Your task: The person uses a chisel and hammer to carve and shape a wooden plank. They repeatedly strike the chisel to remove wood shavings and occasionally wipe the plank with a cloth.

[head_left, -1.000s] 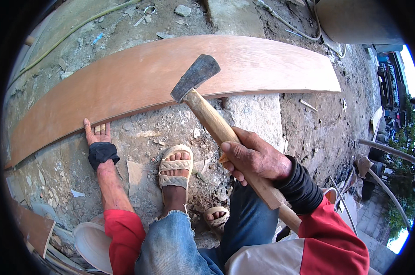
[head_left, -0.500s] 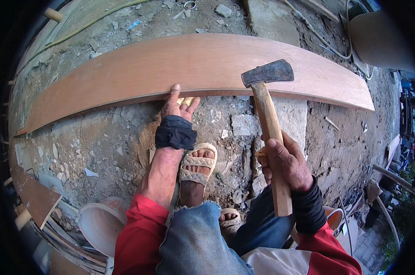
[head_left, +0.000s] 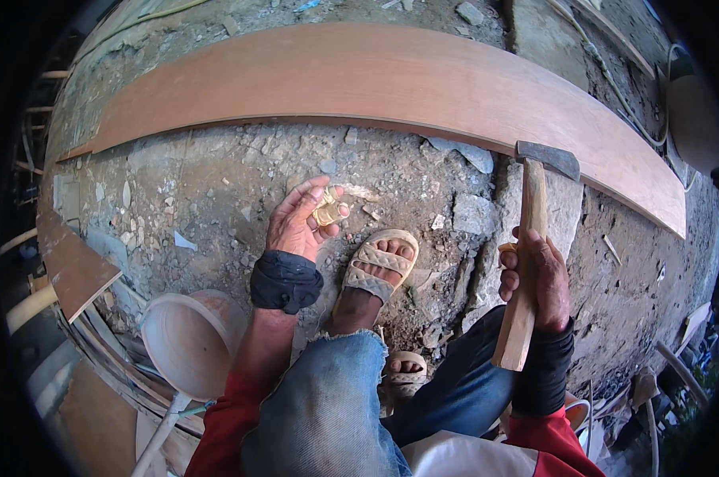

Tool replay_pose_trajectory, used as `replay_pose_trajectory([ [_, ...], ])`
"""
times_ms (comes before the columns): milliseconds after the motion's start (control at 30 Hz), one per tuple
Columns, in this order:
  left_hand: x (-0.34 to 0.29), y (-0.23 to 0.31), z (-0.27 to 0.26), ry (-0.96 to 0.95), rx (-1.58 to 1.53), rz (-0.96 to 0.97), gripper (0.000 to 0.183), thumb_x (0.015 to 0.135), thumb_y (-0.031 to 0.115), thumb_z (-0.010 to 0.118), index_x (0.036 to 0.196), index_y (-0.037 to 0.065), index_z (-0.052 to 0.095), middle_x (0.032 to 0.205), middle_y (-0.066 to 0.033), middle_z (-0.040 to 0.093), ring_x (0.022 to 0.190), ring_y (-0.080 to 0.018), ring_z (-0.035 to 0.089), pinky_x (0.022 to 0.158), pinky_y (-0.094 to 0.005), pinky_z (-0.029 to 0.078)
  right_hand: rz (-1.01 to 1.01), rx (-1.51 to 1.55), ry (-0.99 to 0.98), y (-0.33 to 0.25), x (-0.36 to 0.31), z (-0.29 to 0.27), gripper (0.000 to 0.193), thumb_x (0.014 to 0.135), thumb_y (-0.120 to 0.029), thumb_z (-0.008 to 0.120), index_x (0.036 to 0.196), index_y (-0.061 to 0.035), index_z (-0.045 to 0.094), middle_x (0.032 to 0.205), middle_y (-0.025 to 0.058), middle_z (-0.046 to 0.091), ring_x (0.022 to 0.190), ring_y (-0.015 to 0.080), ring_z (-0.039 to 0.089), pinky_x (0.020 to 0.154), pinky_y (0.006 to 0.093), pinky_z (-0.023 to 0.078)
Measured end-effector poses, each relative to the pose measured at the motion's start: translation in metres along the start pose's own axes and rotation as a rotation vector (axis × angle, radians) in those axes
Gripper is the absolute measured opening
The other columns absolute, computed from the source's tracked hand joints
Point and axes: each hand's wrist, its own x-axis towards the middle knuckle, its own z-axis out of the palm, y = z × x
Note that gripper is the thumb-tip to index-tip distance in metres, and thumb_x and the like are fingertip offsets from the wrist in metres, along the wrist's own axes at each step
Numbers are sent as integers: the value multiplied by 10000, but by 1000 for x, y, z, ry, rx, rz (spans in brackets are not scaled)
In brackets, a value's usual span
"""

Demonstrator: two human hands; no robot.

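My right hand (head_left: pixel 541 278) is wrapped around the wooden handle of a hammer (head_left: pixel 526 230). Its dark metal head, somewhat hatchet-shaped, points away from me and overlaps the near edge of a long reddish-brown plywood board (head_left: pixel 359 71). The board lies across the ground ahead of my feet. My left hand (head_left: pixel 297 219) is raised between the board and my sandal, palm partly up, thumb pressed toward curled fingers. Shiny yellowish material shows at those fingers; whether it is wrapping or a small held item is unclear. A yellowish band also shows on a right-hand finger.
A pale bucket (head_left: pixel 186 342) lies tipped at lower left, near a brown board scrap (head_left: pixel 73 266) and stacked strips. A flat concrete slab (head_left: pixel 562 211) runs under the board's right part. A hose (head_left: pixel 614 87) curves at upper right. Stones and rubble cover the dirt around my sandals (head_left: pixel 382 266).
My left hand has let go of the board's near edge and come back toward me, its fingers curling. The hammer, still in my right hand, appears farther right as the view has shifted.
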Motion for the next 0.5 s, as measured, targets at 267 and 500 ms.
replay_pose_trajectory([
  [267, -174, 104, -151, 384, 151, 420, 279, 1039, 257, 644, 1207, 34, 655, 943, -74, 713, 720, -169, 690, 561, -234, 447, 11, -316, -214, 27, 18, 52, 361, 1086, -396, 554, 1267, -84, 539, 780, 52, 589, 492, 106, 546, 415, 254, 479],
  [500, -224, 54, -308, 728, 502, -17, 242, 994, 250, 696, 1150, 71, 744, 918, -18, 729, 706, -88, 692, 519, -234, 495, 134, -499, -381, 47, 26, 98, 326, 1090, -382, 551, 1232, -89, 535, 748, 59, 586, 474, 127, 554, 412, 271, 494],
])
